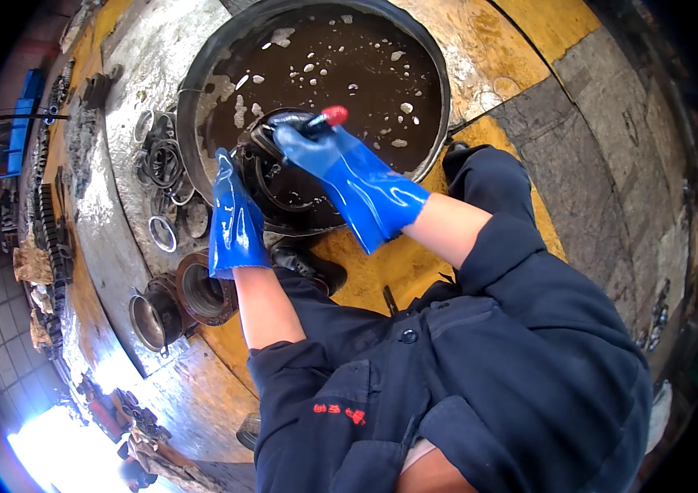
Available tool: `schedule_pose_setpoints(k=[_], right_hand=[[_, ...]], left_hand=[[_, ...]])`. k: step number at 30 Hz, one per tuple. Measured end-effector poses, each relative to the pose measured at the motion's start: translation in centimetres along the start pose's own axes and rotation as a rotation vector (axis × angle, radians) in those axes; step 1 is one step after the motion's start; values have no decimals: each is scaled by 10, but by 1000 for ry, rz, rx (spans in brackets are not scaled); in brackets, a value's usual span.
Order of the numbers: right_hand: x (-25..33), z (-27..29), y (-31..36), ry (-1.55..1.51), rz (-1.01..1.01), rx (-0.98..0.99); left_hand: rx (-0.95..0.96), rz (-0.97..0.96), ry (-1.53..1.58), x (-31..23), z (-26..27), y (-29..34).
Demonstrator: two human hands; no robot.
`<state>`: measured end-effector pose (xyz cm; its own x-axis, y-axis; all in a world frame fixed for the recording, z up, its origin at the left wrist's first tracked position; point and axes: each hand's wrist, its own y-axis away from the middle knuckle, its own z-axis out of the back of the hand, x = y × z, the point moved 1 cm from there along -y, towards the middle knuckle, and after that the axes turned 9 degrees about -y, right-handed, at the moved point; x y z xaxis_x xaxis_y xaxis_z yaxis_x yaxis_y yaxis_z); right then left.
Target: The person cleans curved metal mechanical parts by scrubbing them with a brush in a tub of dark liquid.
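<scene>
Both my hands wear long blue rubber gloves and work over the near left edge of a wide round tub (443,82) of dark brown liquid. My right hand (313,152) is closed around a tool with a red-ended handle (334,115); its working end is hidden. Against the tub's near side, my left hand (235,209) grips the left edge of a dark, wet, ring-shaped metal part (260,185). Its fingers point up along the part, and the thumb is hidden. The right hand is at the part's upper end. Pale foam patches float on the liquid.
Left of the tub lie several dark rings (161,163) and a bright metal ring (162,234). Nearer me stand a rusty round housing (205,287) and a dark cylindrical housing (154,316). My boot (309,267) is close below the tub. Chains and metal parts line the far left.
</scene>
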<state>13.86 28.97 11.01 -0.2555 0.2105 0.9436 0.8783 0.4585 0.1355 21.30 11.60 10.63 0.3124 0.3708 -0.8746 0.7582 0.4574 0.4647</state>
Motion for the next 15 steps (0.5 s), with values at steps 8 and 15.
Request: schedule_pose_setpoints(k=[8, 15], right_hand=[[2, 24, 21, -46, 72, 24], [40, 15, -17, 350, 119, 167]], left_hand=[[-3, -30, -2, 0, -16, 7], [-17, -43, -22, 12, 7, -16]])
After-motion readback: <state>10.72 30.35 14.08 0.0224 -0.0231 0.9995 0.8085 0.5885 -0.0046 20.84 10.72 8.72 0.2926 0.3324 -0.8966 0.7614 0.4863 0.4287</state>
